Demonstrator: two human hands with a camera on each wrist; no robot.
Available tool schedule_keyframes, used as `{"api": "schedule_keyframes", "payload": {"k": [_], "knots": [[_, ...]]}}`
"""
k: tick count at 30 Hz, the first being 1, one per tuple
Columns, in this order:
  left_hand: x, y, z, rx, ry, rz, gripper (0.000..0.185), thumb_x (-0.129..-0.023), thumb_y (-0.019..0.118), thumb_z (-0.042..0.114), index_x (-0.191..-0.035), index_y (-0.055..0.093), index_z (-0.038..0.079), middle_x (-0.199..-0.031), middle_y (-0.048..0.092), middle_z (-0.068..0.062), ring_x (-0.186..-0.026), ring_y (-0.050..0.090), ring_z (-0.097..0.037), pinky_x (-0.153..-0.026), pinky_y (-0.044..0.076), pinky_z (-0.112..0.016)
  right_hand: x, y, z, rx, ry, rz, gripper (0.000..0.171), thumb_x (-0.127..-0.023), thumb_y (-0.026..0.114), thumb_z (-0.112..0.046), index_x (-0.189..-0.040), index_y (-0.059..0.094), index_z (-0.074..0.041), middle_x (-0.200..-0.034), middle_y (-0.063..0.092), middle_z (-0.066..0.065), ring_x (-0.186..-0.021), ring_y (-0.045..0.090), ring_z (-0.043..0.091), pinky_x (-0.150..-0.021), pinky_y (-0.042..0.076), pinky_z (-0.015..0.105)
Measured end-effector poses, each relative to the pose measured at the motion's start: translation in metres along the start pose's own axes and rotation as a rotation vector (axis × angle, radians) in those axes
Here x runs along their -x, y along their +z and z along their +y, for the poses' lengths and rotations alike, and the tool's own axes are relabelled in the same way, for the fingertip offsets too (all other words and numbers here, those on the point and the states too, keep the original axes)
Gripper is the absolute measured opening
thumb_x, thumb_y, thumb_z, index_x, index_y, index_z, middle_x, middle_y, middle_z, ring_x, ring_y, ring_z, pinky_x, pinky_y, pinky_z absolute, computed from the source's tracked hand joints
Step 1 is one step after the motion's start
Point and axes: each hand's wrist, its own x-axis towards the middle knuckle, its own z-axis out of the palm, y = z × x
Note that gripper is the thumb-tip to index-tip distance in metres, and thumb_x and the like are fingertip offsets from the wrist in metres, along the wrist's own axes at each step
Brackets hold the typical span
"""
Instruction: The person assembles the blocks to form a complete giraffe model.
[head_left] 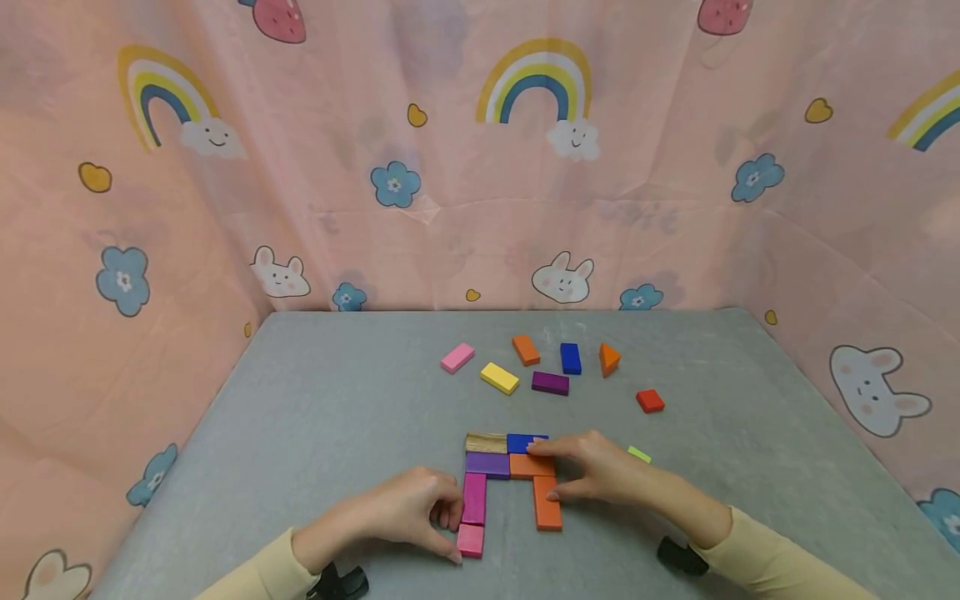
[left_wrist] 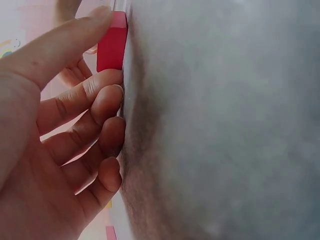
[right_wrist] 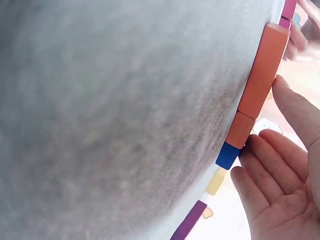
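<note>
A small pink block [head_left: 470,541] sits at the near end of a magenta block [head_left: 473,498]. My left hand [head_left: 412,506] pinches the pink block, the thumb at one end and the index fingertip at the other, as the left wrist view shows. My right hand [head_left: 603,468] reaches over the right side of the arrangement with loosely extended fingers. Its fingertips touch the blue block [head_left: 519,442] and its thumb rests against the upright-running orange block [head_left: 547,507]. A wood-grain block [head_left: 486,442], a purple block [head_left: 487,465] and another orange block [head_left: 522,466] lie flat between them.
Farther back lie loose blocks: pink [head_left: 457,357], yellow [head_left: 499,378], orange [head_left: 526,350], dark blue [head_left: 571,358], dark purple [head_left: 551,383], an orange triangle [head_left: 610,359] and red [head_left: 650,401]. A lime-green block [head_left: 640,454] is partly behind the right forearm. A patterned curtain [head_left: 450,233] surrounds the grey table [head_left: 337,392].
</note>
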Motion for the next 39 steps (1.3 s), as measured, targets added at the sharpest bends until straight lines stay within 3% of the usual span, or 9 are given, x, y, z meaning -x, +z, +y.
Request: {"api": "schedule_keyframes", "payload": {"k": [12,18,23,27,39], "knots": [[0.0028,-0.0002,0.0003,0.051,-0.008,0.024,0.029,-0.073,0.08,0.041,-0.075,0.061,0.02,-0.069,0.054,0.013,-0.061,0.049,0.007,-0.054,0.044,-0.011,-0.0003,0.0015,0.0008,-0.029,-0.013,0.002,0.059,-0.083,0.071,-0.04,-0.133,0.056,-0.013,-0.131,0.06,0.002,-0.119,0.058,0.02,-0.095,0.05,0.039],[0.0044,-0.0025,0.0009,0.125,0.062,0.067,0.02,-0.076,0.08,0.027,-0.084,0.064,0.018,-0.075,0.056,0.007,-0.066,0.049,0.005,-0.054,0.046,-0.012,-0.0002,0.0019,0.0004,-0.027,-0.014,0.005,0.059,-0.083,0.07,-0.041,-0.133,0.056,-0.013,-0.131,0.06,0.002,-0.119,0.058,0.02,-0.095,0.05,0.04],[0.0021,-0.0032,0.0008,0.126,0.134,0.02,0.025,-0.08,0.077,0.026,-0.103,0.069,0.022,-0.083,0.059,0.005,-0.07,0.048,0.004,-0.056,0.044,-0.012,-0.0001,0.0008,-0.0002,-0.021,-0.003,0.0,0.059,-0.083,0.071,-0.041,-0.133,0.056,-0.014,-0.131,0.06,0.002,-0.119,0.058,0.02,-0.095,0.05,0.039],[-0.0012,-0.0018,-0.0008,0.11,0.165,-0.024,0.028,-0.082,0.074,0.03,-0.109,0.07,0.025,-0.085,0.059,0.008,-0.07,0.048,0.006,-0.056,0.043,-0.011,-0.0004,0.0001,0.0002,-0.012,0.009,-0.009,0.059,-0.082,0.071,-0.039,-0.133,0.056,-0.014,-0.131,0.06,0.001,-0.12,0.058,0.018,-0.096,0.049,0.038],[-0.0041,-0.0017,0.0017,0.12,0.141,-0.09,0.024,-0.084,0.073,0.027,-0.107,0.071,0.023,-0.084,0.061,0.009,-0.066,0.047,0.009,-0.054,0.043,-0.011,-0.0004,-0.0001,0.0015,-0.008,-0.016,0.003,0.059,-0.083,0.071,-0.039,-0.133,0.056,-0.013,-0.131,0.06,0.002,-0.119,0.058,0.019,-0.095,0.05,0.039]]}}
